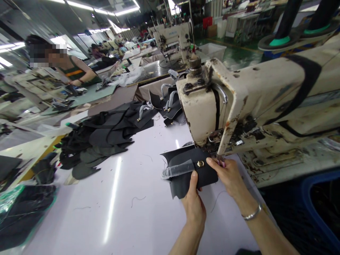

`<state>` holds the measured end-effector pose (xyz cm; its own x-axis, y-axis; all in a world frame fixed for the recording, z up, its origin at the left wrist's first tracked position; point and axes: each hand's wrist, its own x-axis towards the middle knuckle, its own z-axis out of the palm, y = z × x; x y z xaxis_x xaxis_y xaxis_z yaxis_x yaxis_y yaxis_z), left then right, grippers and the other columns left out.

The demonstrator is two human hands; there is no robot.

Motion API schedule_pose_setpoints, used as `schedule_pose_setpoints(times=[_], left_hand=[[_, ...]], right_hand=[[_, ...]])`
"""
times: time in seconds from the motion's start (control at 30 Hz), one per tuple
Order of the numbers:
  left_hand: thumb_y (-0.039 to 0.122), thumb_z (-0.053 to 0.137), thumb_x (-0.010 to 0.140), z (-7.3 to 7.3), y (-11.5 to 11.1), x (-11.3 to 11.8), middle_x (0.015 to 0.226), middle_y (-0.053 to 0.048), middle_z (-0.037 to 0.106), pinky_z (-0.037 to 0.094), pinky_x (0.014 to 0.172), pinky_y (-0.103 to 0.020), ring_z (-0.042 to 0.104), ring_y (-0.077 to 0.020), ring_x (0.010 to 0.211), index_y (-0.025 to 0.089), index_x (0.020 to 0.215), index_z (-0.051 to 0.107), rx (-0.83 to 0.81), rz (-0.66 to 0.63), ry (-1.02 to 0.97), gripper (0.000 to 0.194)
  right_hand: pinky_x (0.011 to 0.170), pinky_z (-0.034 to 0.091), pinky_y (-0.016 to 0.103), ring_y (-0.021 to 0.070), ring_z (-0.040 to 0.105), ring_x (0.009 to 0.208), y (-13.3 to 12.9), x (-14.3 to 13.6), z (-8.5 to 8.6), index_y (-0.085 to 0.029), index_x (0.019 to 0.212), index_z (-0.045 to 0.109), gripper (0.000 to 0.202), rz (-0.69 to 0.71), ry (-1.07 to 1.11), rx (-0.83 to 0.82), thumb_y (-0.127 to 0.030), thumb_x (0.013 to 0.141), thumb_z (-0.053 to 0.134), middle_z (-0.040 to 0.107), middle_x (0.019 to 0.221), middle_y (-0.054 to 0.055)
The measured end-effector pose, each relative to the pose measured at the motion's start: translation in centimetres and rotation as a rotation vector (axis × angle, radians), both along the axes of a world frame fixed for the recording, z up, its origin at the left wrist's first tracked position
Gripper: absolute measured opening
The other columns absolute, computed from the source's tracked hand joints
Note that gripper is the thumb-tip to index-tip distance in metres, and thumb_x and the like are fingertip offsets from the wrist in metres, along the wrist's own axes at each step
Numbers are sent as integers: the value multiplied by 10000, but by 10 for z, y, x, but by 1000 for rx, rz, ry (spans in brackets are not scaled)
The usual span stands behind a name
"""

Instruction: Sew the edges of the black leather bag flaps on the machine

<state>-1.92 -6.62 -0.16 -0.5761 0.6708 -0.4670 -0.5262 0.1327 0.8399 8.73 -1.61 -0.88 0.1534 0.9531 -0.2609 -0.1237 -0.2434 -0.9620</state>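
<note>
A black leather-like bag panel (183, 156) with a gold clasp (200, 164) lies under the head of an industrial sewing machine (198, 109). A strap in cloudy plastic wrap (179, 170) crosses it. My left hand (194, 202) grips the panel's near edge, thumb on top and fingers underneath. At the right end, my right hand (230, 175) is closed, its thumb against the panel beside the clasp. Something small and pink (221, 162) shows at its fingers; I cannot make out what. The needle area is hidden behind the machine head.
Black cut pieces (106, 131) are heaped on the white table (92, 209) at left. Behind the machine lie similar panels with wrapped straps (168, 102). A plastic-wrapped dark bundle (29, 212) sits at lower left. Another person (79, 72) works at a farther table.
</note>
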Motion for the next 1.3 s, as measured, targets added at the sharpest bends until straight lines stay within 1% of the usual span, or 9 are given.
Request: schedule_pose_setpoints(times=[0.53,0.63,0.7,0.77,0.87,0.97,1.03,1.13,1.3], left_hand=[[440,901,715,0,11,5,680,50,594,390,506,-233,480,-102,559,217,814,667,17,-56,-23,337],[625,771,806,9,-4,0,530,-13,578,336,462,-243,488,-113,463,199,627,652,-21,-485,-66,477],[682,738,803,26,-14,-7,509,-72,613,293,426,-252,517,-135,415,198,577,669,2,-877,-130,538],[637,767,800,48,-13,-19,567,-108,674,318,429,-257,556,-151,422,205,605,705,91,-1070,-116,479],[527,718,887,68,20,-47,663,-113,725,471,556,-284,622,-174,539,216,680,743,264,-852,213,375],[327,675,921,54,81,-82,889,-94,783,549,821,-327,708,-229,836,245,904,794,360,-649,814,146],[168,700,830,34,119,-102,1014,-93,794,526,967,-381,707,-269,995,259,957,802,277,-750,1126,186],[74,694,742,13,158,-120,963,-73,811,538,973,-387,732,-269,949,258,881,814,247,-906,1158,260],[-2,646,684,13,175,-127,1029,10,823,552,877,-260,748,-193,947,285,1086,816,292,-1308,1154,522]], right_hand=[[576,351,282,135,418,602,16,-7,-4,-175,543,631,375,-129,86,19,-436,664,871,522,575,-26],[568,328,283,129,387,590,16,-4,-1,-189,520,563,430,-118,28,10,-455,672,865,472,554,-37],[560,298,281,119,341,581,16,-1,0,-203,502,495,477,-103,-58,35,-453,686,858,415,538,-52],[559,292,282,118,336,580,17,2,-2,-207,498,480,491,-82,-146,63,-464,706,843,409,537,-51],[573,342,291,149,436,599,17,7,-8,-188,549,617,444,-62,-231,58,-544,723,818,526,570,-12],[588,384,308,198,540,621,12,15,-9,-167,659,759,491,-60,-357,9,-655,702,804,633,604,41],[600,393,317,214,565,616,6,22,-2,-172,694,793,537,-90,-502,51,-707,727,761,655,596,58],[615,397,309,197,556,596,-7,25,18,-189,697,793,543,-139,-627,159,-717,789,702,643,588,49],[542,322,263,129,429,568,-24,-4,58,-165,719,776,511,180,-184,68,-673,761,797,487,567,-12]])
